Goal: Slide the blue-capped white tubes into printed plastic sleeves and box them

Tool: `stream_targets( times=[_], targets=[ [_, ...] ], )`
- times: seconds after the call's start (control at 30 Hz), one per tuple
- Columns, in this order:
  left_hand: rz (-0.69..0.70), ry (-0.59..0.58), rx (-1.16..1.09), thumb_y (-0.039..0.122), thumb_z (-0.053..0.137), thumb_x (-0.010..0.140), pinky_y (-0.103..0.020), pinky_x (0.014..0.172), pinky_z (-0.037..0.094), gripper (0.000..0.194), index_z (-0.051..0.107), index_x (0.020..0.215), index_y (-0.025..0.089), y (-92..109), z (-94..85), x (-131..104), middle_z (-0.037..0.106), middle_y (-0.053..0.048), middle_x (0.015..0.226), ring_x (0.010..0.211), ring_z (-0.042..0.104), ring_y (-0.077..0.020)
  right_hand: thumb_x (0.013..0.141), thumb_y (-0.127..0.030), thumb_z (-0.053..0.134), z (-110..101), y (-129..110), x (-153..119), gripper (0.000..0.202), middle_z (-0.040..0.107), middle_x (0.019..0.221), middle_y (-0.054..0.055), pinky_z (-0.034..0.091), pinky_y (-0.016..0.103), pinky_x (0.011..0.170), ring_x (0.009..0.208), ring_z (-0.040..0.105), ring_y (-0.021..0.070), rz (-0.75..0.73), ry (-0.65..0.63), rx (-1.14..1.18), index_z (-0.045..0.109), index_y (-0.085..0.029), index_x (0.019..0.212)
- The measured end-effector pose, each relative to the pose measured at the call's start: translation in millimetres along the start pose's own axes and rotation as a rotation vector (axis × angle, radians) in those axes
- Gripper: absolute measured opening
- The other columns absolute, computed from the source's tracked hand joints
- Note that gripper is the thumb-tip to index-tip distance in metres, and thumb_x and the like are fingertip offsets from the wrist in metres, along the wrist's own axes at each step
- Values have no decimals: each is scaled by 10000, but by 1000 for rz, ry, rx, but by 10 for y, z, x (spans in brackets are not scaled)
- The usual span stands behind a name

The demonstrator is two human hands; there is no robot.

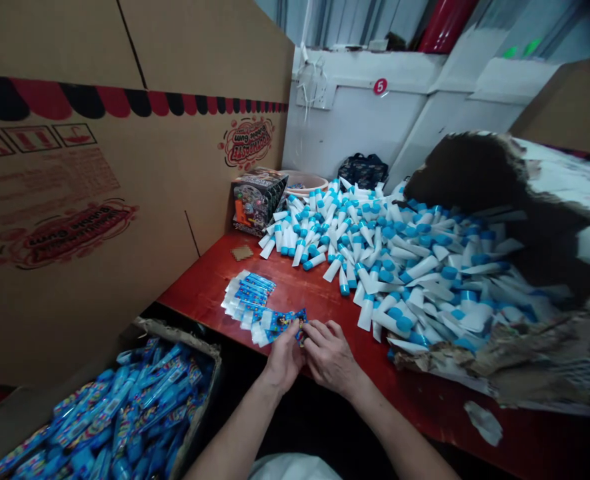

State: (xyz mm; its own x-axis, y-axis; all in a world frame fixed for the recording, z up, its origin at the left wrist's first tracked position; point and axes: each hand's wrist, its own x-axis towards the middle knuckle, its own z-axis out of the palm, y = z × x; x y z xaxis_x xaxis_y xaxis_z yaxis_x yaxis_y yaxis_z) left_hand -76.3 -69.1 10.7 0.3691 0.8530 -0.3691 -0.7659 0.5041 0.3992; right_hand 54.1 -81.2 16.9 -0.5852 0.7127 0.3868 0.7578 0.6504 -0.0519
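Blue printed sleeve (301,320) sits between two bare hands at the near edge of a red tabletop (309,285), beside fanned sleeves (255,300). In the head view, its visible end points away from the wearer, its long axis partly hidden. The left grip (283,360) is clamped on it; the right grip (332,355) touches it, fingers curled, closure unclear.

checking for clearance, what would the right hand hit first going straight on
The right hand would likely meet the blue wrapper at its fingers first; the fanned wrappers lie beyond, forward and left. How close the left hand sits is unclear.
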Motion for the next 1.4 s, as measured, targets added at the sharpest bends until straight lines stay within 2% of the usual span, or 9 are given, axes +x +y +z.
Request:
stream_targets(
  times=[0.2, 0.37, 0.47, 0.63, 0.8, 1.0, 1.1, 1.2, 1.4],
  targets=[
    [176, 80, 70, 185, 747, 654, -231, 638, 453, 159, 653, 774, 140, -88, -47, -52, 671, -18, 751, 669, 610, -124, 821, -190, 530, -169, -166, -148, 142, 613, 1134, 100, 304, 430, 945, 1082, 514, 256, 98, 22, 214, 598, -183, 946],
    [321, 130, 77, 243, 758, 656, -263, 706, 463, 210, 673, 819, 142, -93, 15, -29, 684, -29, 777, 716, 630, -148, 857, -288, 507, -6, -225, -205, 246, 585, 1109, 107, 427, 345, 841, 1004, 549, 221, 589, 352, 601, 548, -180, 1074],
    [342, 107, 117, 252, 762, 657, -246, 712, 452, 207, 687, 814, 140, -133, 38, -40, 682, -27, 776, 714, 618, -136, 802, -363, 547, 137, -187, -128, 265, 620, 904, 61, 456, 288, 690, 787, 573, 189, 746, 295, 880, 592, -170, 978],
    [365, 94, 312, 280, 748, 688, -267, 781, 450, 260, 704, 913, 157, -72, -95, -17, 688, -44, 870, 799, 611, -161, 755, -473, 563, 245, -96, 33, 346, 428, 546, -43, 326, 234, 525, 540, 409, 115, 811, 209, 1052, 486, -185, 579],
    [396, 72, 502, 322, 731, 701, -300, 816, 452, 274, 709, 917, 155, 118, -243, 123, 685, -60, 887, 854, 601, -200, 751, -577, 547, 310, 5, 224, 467, 324, 533, -53, 248, 231, 496, 520, 316, 96, 793, 177, 1103, 396, -195, 528],
    [461, 251, 346, 336, 760, 633, -256, 622, 449, 263, 665, 816, 172, 307, -123, 384, 652, -6, 715, 686, 595, -168, 822, -580, 488, 435, 180, 537, 480, 402, 539, -37, 292, 222, 500, 519, 365, 102, 711, 15, 1198, 465, -178, 561],
    [435, 283, 226, 362, 744, 639, -236, 472, 388, 275, 597, 778, 176, 438, -53, 498, 574, 44, 582, 463, 506, -106, 903, -482, 376, 441, 496, 781, 444, 527, 640, 6, 386, 252, 587, 604, 486, 143, 620, 30, 1043, 572, -163, 664],
    [365, 257, 141, 392, 722, 662, -242, 405, 346, 309, 490, 666, 188, 571, -45, 557, 462, 81, 459, 326, 391, -80, 877, -302, 436, 453, 962, 1074, 261, 581, 916, 80, 409, 308, 758, 850, 537, 205, 603, 188, 488, 637, -146, 934],
    [323, 198, 36, 408, 723, 669, -278, 444, 413, 347, 461, 612, 189, 745, -89, 555, 484, 65, 458, 334, 411, -86, 820, -103, 448, 595, 1493, 1361, 286, 563, 1036, 151, 354, 356, 736, 921, 501, 270, 554, -73, -244, 634, -162, 1029]
  ],
)
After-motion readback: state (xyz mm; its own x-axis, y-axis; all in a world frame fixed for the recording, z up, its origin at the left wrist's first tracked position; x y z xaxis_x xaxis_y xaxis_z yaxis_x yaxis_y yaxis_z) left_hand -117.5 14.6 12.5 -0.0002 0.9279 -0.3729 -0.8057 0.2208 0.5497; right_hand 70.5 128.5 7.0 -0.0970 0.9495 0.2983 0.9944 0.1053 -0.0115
